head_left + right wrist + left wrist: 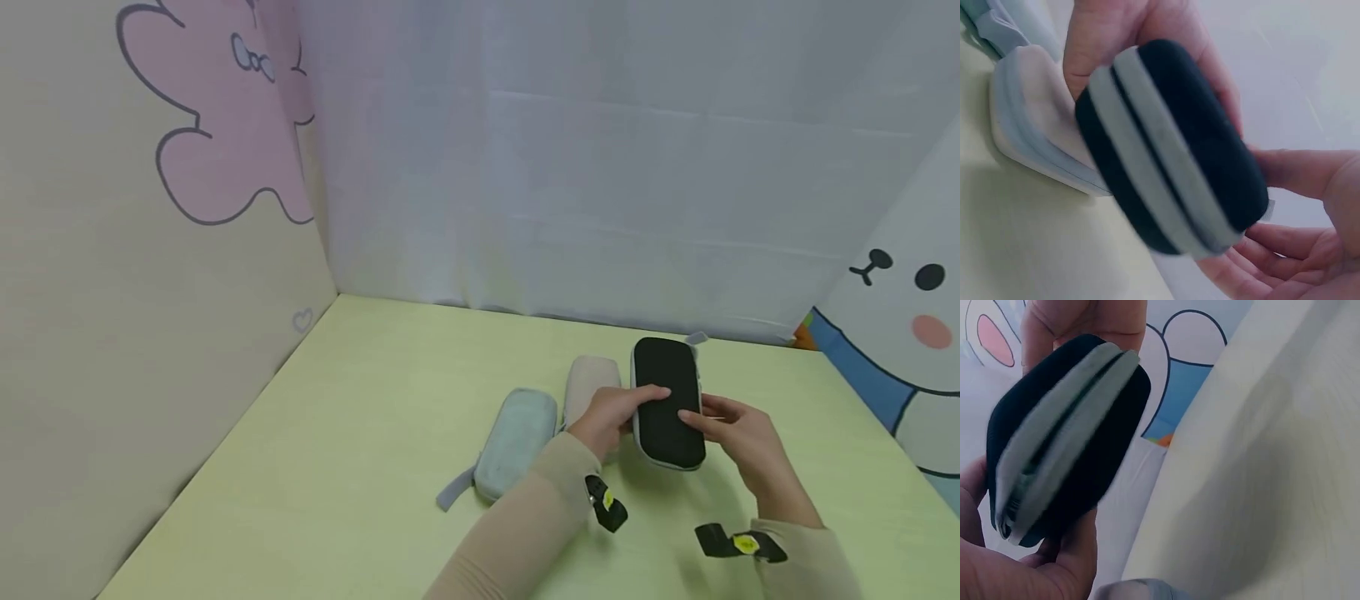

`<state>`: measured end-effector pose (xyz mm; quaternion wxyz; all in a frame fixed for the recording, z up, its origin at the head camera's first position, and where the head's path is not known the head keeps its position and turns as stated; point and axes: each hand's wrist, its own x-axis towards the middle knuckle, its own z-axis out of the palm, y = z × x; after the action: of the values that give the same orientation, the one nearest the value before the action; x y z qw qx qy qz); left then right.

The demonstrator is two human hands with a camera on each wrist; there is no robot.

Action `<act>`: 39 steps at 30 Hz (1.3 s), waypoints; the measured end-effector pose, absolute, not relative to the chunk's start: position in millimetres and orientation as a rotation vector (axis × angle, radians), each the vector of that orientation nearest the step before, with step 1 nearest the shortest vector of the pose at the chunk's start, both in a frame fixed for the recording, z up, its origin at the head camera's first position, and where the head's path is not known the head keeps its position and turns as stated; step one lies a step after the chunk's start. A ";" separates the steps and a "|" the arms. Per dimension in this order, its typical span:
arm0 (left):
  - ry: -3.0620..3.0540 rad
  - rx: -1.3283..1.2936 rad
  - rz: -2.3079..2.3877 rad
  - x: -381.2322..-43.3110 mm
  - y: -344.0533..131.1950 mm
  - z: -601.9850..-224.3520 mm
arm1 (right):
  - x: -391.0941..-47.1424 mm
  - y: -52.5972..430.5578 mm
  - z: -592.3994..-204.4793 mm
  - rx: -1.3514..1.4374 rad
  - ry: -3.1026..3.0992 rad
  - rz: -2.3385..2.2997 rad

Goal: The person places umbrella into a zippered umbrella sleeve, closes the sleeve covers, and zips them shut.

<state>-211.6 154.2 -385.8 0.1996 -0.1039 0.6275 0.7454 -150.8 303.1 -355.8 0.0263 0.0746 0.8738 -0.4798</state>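
Observation:
A black zippered pencil case (pixel 666 442) with a pale grey zipper band is held up over the table, broad face toward the head camera. My left hand (pixel 606 415) grips its left side, thumb lying across the black face. From the right side my right hand (pixel 753 446) pinches the case, thumb on the face and fingers behind. Both wrist views show the rounded end of the pencil case (pixel 1107 431) with the zipper running along it, closed over most of its length. Part of the far side is hidden by my fingers.
A beige pencil case (pixel 594 377) lies on the pale yellow table (pixel 360 433), partly behind my left hand. To its left rests a light blue-green pencil case (pixel 517 437) with a grey strap (pixel 454 490). A white curtain (pixel 600 183) stands behind the table, printed walls at both sides.

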 end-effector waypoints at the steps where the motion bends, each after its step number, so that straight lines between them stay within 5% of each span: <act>1: 1.755 -0.306 2.097 -212.4 152.7 -385.3 | -152.8 303.0 -357.0 0.230 2.687 -1.511; 22: 1.682 -0.356 2.272 -212.8 144.9 -385.3 | -191.7 304.8 -387.1 -0.069 2.276 -2.355; 32: 1.552 -0.319 2.326 -213.9 140.3 -386.6 | -190.8 319.2 -379.1 -0.616 3.606 -0.961; 39: 1.529 -0.303 2.350 -215.2 141.3 -387.0 | -190.4 312.0 -385.5 -0.343 3.402 -1.354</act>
<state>-215.2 141.3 -387.0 0.1600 -0.1059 0.5353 0.8226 -190.4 312.0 -385.5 -0.2649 -0.0900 0.8921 -0.3549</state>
